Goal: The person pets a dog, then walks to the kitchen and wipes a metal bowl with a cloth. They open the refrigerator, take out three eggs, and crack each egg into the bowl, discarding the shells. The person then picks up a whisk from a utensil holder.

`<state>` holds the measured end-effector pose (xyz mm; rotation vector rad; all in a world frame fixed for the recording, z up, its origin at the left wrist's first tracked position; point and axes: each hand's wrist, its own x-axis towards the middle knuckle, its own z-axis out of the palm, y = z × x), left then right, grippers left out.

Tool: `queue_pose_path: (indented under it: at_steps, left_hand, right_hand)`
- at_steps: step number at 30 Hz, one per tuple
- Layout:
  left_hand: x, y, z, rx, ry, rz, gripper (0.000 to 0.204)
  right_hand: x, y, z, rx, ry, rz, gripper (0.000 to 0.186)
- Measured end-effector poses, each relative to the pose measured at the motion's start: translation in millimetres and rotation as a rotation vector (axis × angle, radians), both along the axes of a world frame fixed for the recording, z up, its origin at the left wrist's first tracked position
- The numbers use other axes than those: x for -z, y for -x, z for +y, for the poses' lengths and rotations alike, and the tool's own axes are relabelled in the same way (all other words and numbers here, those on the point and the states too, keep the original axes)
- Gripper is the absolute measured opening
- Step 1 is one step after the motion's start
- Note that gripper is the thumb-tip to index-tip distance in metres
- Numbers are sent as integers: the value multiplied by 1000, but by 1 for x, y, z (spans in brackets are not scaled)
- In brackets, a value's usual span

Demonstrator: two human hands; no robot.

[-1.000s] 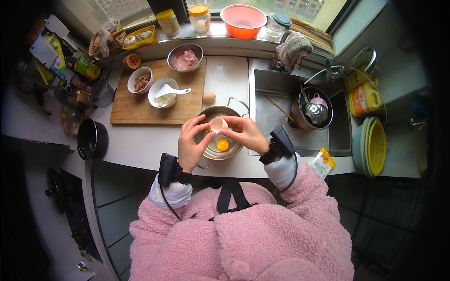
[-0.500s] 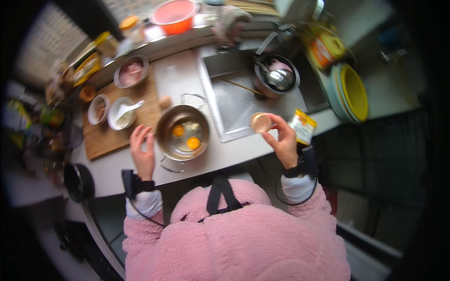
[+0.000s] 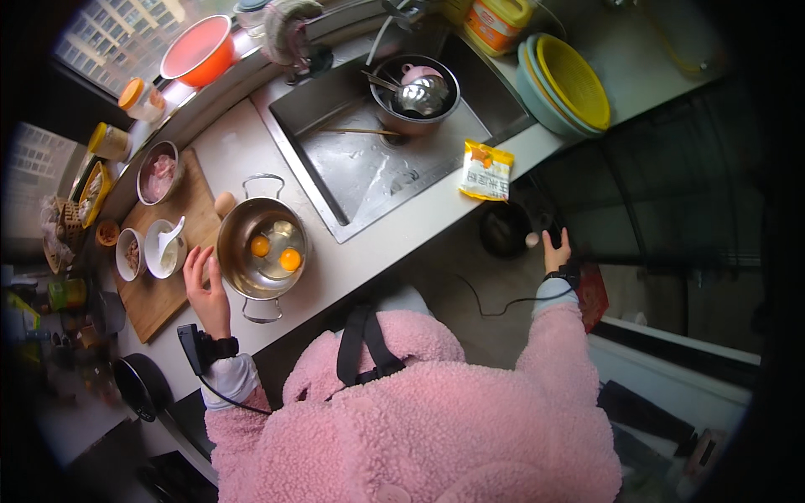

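A steel pot [image 3: 226,272] with two handles holds two raw eggs [image 3: 277,249] with orange yolks. My left hand [image 3: 210,298] is open at the pot's left side, fingers stretched upward near the rim. Off to the right, beyond the counter edge, my right hand [image 3: 557,251] reaches out low with thumb and finger apart. A pale eggshell [image 3: 532,240] is just left of its fingertips, seemingly free of them, next to a dark round bin [image 3: 506,230]. One whole brown egg [image 3: 225,204] rests on the counter behind the pot.
A wooden board [image 3: 159,296] carries bowls of meat and a white bowl [image 3: 166,253] with a spoon. The sink [image 3: 335,180] contains a pot with a ladle. A yellow packet [image 3: 486,170] lies at the counter's front edge; stacked basins [image 3: 563,88] stand right of the sink.
My right hand has swung right and down, from over the counter to beside the bin, and the eggshell has left its grip. My left hand stays by the pot. The view has turned right.
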<state>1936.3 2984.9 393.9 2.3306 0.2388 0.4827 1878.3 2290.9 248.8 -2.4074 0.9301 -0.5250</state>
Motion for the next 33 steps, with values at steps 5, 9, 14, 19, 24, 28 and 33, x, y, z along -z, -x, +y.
queue_pose_path:
  at_steps: [5,9,14,19,24,28,33]
  left_hand:
    - [-3,11,-6,-73,143,-27,18]
    - [3,27,-8,-205,144,-39,12]
    - [11,57,-7,-404,236,57,11]
    - [13,99,0,-515,155,206,26]
    - [12,132,-6,-730,287,207,27]
    - [14,140,-13,-820,299,186,24]
    - [18,127,-20,-782,316,198,22]
  right_hand:
    - [-92,-98,96,-403,345,-210,40]
    - [-177,-186,252,-877,304,-344,27]
    - [-214,-259,440,-1324,301,-503,17]
    - [-176,-308,560,-1752,447,-195,21]
    - [-114,-329,613,-1985,494,78,35]
    - [-84,-331,634,-2044,506,210,41]
    - [-78,-325,643,-2135,486,306,37]
